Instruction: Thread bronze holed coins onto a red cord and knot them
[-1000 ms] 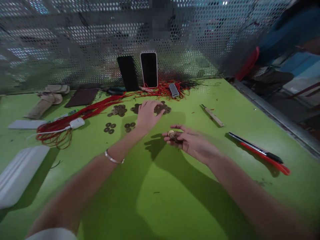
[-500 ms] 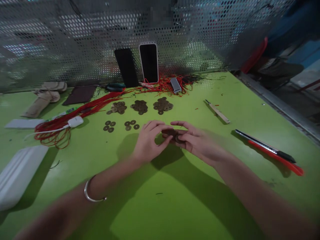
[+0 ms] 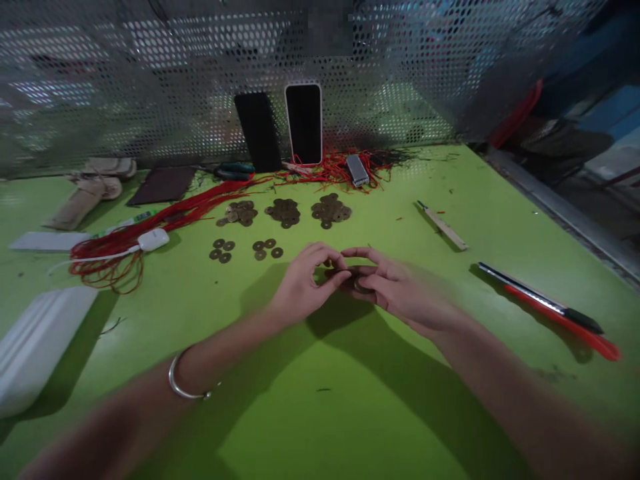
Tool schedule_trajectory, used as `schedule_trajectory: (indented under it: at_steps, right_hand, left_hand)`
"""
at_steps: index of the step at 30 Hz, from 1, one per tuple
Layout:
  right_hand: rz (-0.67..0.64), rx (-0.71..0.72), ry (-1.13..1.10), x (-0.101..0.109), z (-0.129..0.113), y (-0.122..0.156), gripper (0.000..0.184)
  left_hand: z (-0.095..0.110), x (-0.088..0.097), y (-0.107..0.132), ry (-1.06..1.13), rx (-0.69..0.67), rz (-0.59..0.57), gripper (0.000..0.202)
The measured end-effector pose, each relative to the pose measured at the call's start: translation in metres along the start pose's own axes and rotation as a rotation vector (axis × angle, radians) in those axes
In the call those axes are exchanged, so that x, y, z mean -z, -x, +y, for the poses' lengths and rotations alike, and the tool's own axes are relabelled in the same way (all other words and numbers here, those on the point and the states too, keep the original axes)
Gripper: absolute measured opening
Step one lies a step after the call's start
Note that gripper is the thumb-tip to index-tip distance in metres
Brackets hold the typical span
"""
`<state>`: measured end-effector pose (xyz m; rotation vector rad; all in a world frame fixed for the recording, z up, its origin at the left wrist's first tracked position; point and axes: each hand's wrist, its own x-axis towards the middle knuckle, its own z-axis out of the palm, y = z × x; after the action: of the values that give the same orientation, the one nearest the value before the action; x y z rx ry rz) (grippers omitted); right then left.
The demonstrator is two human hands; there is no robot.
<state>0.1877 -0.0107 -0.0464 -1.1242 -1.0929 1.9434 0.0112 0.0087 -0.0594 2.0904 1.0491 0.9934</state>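
My left hand [image 3: 306,285] and my right hand [image 3: 395,288] meet above the green table [image 3: 320,413], fingers pinched together on a few round brass coins [image 3: 356,279] held between them. A silver bangle [image 3: 183,380] circles my left wrist. Beyond the hands lie three heaps of the same holed coins [image 3: 331,211], [image 3: 283,212], [image 3: 240,213], and two small groups of loose coins [image 3: 222,251], [image 3: 266,249] to the left.
Red cords [image 3: 150,230] trail across the left and back. Two phones [image 3: 304,123] lean on the perforated metal screen. A lighter [image 3: 357,170], a wooden stick [image 3: 443,227], a red-and-black tool [image 3: 550,310] at right, a white tray [image 3: 35,343] at left.
My left hand drew back from the coin heap at the rear and joined my right hand, and both now pinch the coins. The view tilted slightly.
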Motion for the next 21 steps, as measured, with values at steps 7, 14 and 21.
schedule_trajectory:
  at_steps: [7, 14, 21]
  right_hand:
    - [0.012, 0.029, 0.041, -0.0019, 0.0049, -0.0033, 0.043]
    - [0.009, 0.034, 0.052, -0.004, 0.0067, -0.003, 0.039]
    - [0.029, 0.045, 0.314, -0.0053, 0.0059, -0.0012, 0.027]
  left_hand:
    - [-0.0024, -0.004, 0.0018, 0.023, 0.091, -0.116, 0.012]
    - [0.0028, -0.0015, 0.0019, 0.069, 0.218, -0.089, 0.021]
    - [0.0017, 0.0011, 0.0037, 0.223, 0.361, -0.051, 0.026]
